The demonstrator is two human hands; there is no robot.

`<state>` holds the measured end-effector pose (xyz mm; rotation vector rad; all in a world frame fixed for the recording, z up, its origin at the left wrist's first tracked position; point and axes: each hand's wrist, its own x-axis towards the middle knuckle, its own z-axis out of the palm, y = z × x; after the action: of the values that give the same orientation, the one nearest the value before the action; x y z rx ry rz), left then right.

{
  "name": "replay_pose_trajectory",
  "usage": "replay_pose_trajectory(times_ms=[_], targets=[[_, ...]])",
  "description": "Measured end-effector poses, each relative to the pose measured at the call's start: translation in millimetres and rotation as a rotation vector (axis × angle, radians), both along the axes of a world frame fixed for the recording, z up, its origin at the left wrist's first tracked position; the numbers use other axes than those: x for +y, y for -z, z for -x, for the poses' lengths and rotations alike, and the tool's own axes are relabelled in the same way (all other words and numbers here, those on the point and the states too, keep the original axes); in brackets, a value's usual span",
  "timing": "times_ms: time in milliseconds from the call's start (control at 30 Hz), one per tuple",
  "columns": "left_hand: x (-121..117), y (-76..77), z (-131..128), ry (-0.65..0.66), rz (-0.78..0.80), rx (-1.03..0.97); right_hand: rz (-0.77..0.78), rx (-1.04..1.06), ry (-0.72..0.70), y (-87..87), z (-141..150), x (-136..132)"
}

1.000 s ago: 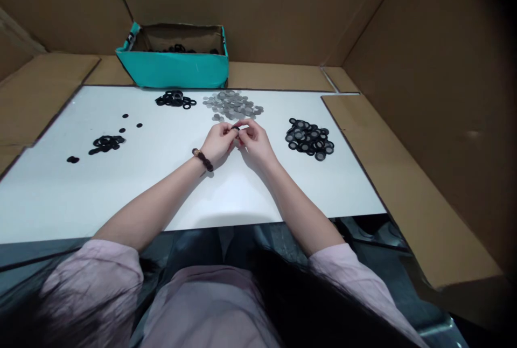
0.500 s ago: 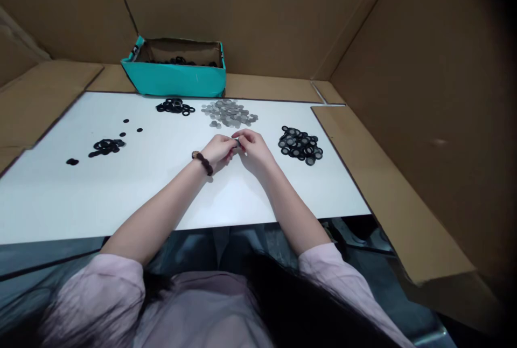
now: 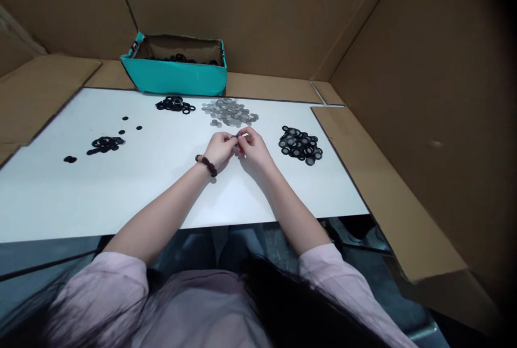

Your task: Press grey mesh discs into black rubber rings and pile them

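Note:
My left hand (image 3: 220, 147) and my right hand (image 3: 252, 147) meet over the white table, fingertips pinched together. Between them is a small dark round piece (image 3: 236, 137), mostly covered by the fingers; whether it is a ring, a disc or both cannot be made out. Just beyond the hands lies a spread heap of grey discs (image 3: 230, 112). To the right is a pile of black rings with grey centres (image 3: 299, 145). Open black rings (image 3: 174, 104) lie behind and to the left. Farther left is a heap of black rings and discs (image 3: 105, 144).
A turquoise-fronted cardboard box (image 3: 181, 77) with black rings inside stands at the back of the white table (image 3: 153, 192). Several loose black discs (image 3: 70, 159) lie on the left. Cardboard walls (image 3: 274, 19) surround the back and sides, with a cardboard flap (image 3: 379, 186) along the right edge.
Both hands have shifted slightly, and the fingers have changed their hold around the small dark piece. The right fingertips sit a little higher. The piles look the same.

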<state>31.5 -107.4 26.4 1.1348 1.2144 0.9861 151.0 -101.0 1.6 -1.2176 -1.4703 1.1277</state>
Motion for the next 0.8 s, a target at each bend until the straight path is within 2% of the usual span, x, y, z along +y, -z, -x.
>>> replay_pose_trajectory(times_ms=[100,200,233,400,500,633,700,800], targets=[[4,3.9,5,0.073,-0.008,-0.024,-0.045,-0.073,0.072,-3.1,-2,-1],[7,6.7,11,0.224,0.037,-0.032,-0.156,-0.174,0.047,-8.6,-4,-2],[8,7.4,12,0.236,0.048,-0.051,-0.171,-0.172,0.026,-9.9,-3,-3],[7,7.8,8,0.038,-0.006,-0.112,-0.064,0.017,0.003,-11.1,3,-4],[4,2.8,6,0.06,-0.038,-0.036,-0.007,0.052,-0.008,-14.2,-1,-2],[4,-1.7,7,0.158,-0.063,0.075,0.034,0.004,-0.07,-18.4,-8,-1],[5,1.0,7,0.159,-0.056,0.044,0.027,-0.002,-0.019,-16.4,-5,-2],[7,8.8,4,0.059,-0.054,-0.031,-0.02,-0.006,0.108,-11.4,3,-6]])
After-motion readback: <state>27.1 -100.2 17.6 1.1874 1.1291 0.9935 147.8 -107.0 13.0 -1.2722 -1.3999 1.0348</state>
